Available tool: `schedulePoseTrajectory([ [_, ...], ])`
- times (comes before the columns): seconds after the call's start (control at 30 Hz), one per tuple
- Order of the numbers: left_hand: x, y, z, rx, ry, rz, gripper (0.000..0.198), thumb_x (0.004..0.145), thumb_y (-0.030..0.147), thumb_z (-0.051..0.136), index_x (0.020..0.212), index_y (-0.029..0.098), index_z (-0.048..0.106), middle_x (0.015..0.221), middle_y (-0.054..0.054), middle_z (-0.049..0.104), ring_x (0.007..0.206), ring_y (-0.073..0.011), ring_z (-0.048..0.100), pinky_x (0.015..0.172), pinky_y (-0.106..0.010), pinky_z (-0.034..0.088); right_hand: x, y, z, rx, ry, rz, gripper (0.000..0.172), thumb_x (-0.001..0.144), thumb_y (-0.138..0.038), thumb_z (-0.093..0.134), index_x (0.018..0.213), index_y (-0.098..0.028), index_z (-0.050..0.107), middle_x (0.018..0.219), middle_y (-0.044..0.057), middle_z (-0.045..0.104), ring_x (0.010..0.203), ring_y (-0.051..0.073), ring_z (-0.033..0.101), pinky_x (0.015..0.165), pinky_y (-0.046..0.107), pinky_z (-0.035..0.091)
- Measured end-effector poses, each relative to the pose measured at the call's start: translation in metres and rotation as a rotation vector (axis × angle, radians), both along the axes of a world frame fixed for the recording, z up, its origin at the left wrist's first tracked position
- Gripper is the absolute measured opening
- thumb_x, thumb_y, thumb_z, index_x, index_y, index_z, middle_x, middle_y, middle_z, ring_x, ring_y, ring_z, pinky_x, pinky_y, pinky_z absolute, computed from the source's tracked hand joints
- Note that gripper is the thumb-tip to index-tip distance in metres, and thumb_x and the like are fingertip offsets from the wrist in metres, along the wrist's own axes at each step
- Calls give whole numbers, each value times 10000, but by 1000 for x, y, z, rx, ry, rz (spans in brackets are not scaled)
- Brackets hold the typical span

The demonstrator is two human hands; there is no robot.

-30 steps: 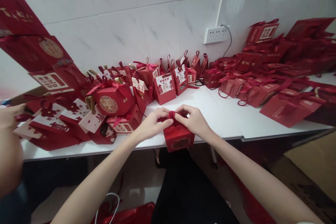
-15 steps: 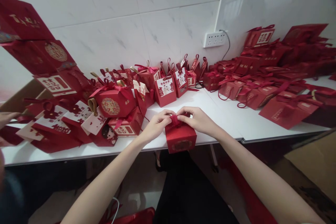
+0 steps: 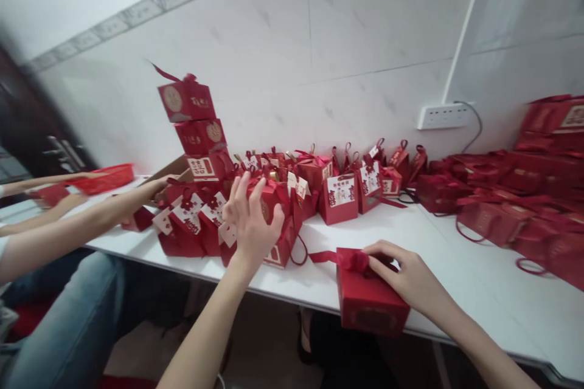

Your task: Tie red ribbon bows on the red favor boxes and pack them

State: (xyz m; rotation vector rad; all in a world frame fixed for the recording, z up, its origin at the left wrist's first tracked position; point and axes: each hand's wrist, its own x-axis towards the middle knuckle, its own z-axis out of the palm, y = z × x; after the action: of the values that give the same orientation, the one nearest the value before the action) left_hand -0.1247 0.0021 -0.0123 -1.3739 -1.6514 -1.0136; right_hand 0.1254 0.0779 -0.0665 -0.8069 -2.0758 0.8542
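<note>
At five o'clock on the worktop (image 3: 483, 273), the red box (image 3: 369, 295) seems light and stiff, best held by its sides. The right hand (image 3: 408, 272) pinches its softer bow (image 3: 353, 261); the left hand (image 3: 250, 225), at seven o'clock, spreads its fingers.

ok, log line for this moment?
left hand: open, raised before clustered boxes | right hand: fingers at bow | bowed box: at white table front edge

White table (image 3: 410, 228), red ribboned box (image 3: 371, 301) at front edge, gift boxes (image 3: 340, 202) behind, red basket (image 3: 107, 179) far left
</note>
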Motion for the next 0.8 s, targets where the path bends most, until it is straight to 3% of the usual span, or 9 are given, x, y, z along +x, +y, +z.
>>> schedulePoseTrajectory([
  [0.13,-29,5,4,-319,-67,147,451,776,376,592,1175,184,508,1393,-181,419,1300,-369,360,997,-594,284,0,1,-3,-1,-14,18,214,794,-377,523,768,-231,677,812,35,707,755,201,664,665,266,533],
  [0.2,-32,8,1,-364,-125,165,495,763,401,603,1190,184,479,1404,-189,384,1312,-378,329,959,-602,327,-1,1,-4,0,-9,19,225,793,-398,530,759,-234,680,790,31,707,721,194,665,657,258,534],
  [0.33,-30,11,-4,-346,-148,131,455,735,352,626,1143,193,502,1263,-156,488,1255,-377,365,873,-547,414,-3,2,-4,-5,0,35,255,784,-438,535,744,-237,688,754,30,709,681,191,669,623,244,537],
  [0.43,-33,11,-2,-222,-132,150,295,769,254,580,1056,194,548,1108,-121,565,1084,-309,506,899,-534,382,-3,2,-3,4,-11,34,278,784,-457,524,732,-240,691,741,30,710,673,194,669,616,247,536],
  [0.5,-35,10,1,-139,-120,163,220,805,217,528,1021,191,559,1109,-124,564,1068,-283,521,944,-530,340,-2,3,-4,7,-21,34,279,781,-459,524,740,-239,692,748,31,711,679,196,669,626,252,537],
  [0.63,-35,6,-1,-120,-69,154,213,805,285,547,999,198,559,1279,-160,461,1222,-332,411,983,-548,286,-1,2,-7,-16,-8,30,266,782,-448,534,759,-232,688,778,36,713,716,202,673,666,264,536],
  [0.8,-37,7,-6,-80,-77,144,276,786,289,544,1023,164,483,1345,-213,388,1321,-357,297,1007,-563,262,-1,0,-8,-30,34,19,261,782,-432,529,766,-219,679,795,49,712,744,216,669,663,288,535],
])
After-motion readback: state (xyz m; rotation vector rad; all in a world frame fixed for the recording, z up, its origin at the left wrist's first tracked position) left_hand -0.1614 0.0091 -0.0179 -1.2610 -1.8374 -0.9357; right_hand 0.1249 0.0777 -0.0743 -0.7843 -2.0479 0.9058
